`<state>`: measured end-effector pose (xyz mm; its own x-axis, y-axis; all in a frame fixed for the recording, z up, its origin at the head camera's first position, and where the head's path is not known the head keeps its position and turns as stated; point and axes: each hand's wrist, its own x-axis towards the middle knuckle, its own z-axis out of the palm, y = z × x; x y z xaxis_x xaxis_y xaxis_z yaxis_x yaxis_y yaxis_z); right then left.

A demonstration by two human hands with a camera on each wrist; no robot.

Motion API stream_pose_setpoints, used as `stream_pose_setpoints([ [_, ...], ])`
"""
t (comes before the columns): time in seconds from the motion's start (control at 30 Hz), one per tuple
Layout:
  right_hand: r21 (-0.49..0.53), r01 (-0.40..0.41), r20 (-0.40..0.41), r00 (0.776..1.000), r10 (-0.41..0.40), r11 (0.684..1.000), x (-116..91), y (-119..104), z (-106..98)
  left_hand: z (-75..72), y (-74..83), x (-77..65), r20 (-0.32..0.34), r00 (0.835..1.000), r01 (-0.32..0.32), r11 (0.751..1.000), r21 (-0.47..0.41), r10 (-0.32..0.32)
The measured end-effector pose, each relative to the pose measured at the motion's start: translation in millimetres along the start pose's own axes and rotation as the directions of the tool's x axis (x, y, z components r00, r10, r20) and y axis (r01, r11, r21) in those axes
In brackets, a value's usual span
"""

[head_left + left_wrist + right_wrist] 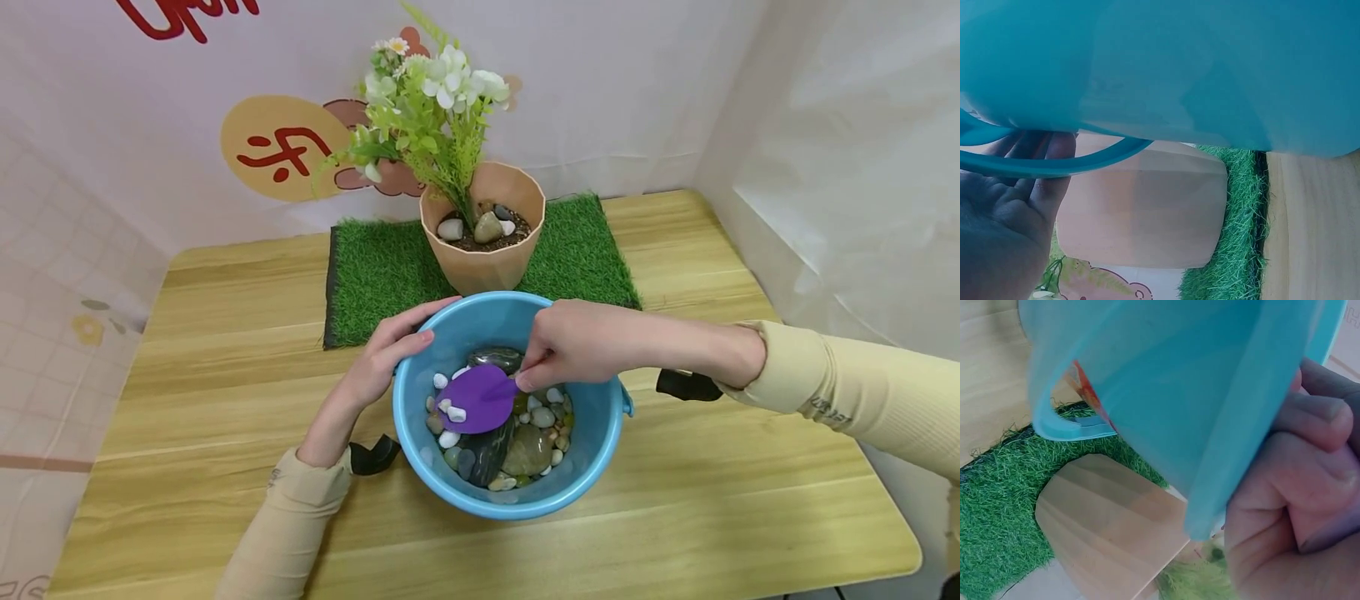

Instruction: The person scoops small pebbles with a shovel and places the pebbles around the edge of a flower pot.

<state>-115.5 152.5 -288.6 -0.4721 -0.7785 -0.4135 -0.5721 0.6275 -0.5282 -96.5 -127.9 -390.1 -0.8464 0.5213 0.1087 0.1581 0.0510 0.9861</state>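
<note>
A light-blue bucket [592, 467] stands on the table, its bottom covered with stones of many sizes. My right hand [581, 342] reaches over its far right rim and grips the handle of a purple toy shovel [480, 392]. A few small white pebbles [454, 412] lie on the shovel blade, which is inside the bucket above larger dark stones [489, 454]. With the thumb over the rim and fingers along the outer wall, my left hand [378, 358] holds the bucket's left side. In the left wrist view, a blue bucket handle [1097, 161] crosses in front of those fingers.
Behind the bucket, a peach flowerpot [483, 271] with artificial white flowers [450, 83], soil and several stones stands on a green turf mat [375, 275]. The wooden table [225, 350] backs onto a printed cloth wall [615, 83].
</note>
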Motion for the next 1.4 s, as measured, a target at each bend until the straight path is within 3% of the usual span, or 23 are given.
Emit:
stream_pose_setpoints([
  [0.53,0.134,0.070,-0.099,0.993,-0.057,0.988,-28.5,10.1,-5.1,0.6,1.3,0.2,-0.007,1.000,-0.012,1.000,0.023,0.012],
  [0.87,0.284,-0.016,-0.083,0.996,0.041,0.959,-53.3,24.1,-18.6,0.2,0.6,0.9,-0.003,1.000,-0.005,1.000,0.011,0.005],
  [1.07,0.272,-0.041,-0.126,0.989,0.078,0.961,-65.2,38.5,-32.6,-0.7,-0.8,-0.2,0.008,1.000,0.013,1.000,0.004,-0.013],
  [1.2,0.239,-0.161,-0.163,0.966,0.203,0.958,-69.4,48.4,-48.0,-0.5,-0.3,-2.1,0.005,1.000,0.018,1.000,0.000,-0.018],
  [1.4,0.214,-0.345,-0.219,0.895,0.389,0.914,-67.8,65.4,-73.7,0.9,0.4,-2.1,0.010,1.000,-0.001,1.000,-0.017,0.002],
])
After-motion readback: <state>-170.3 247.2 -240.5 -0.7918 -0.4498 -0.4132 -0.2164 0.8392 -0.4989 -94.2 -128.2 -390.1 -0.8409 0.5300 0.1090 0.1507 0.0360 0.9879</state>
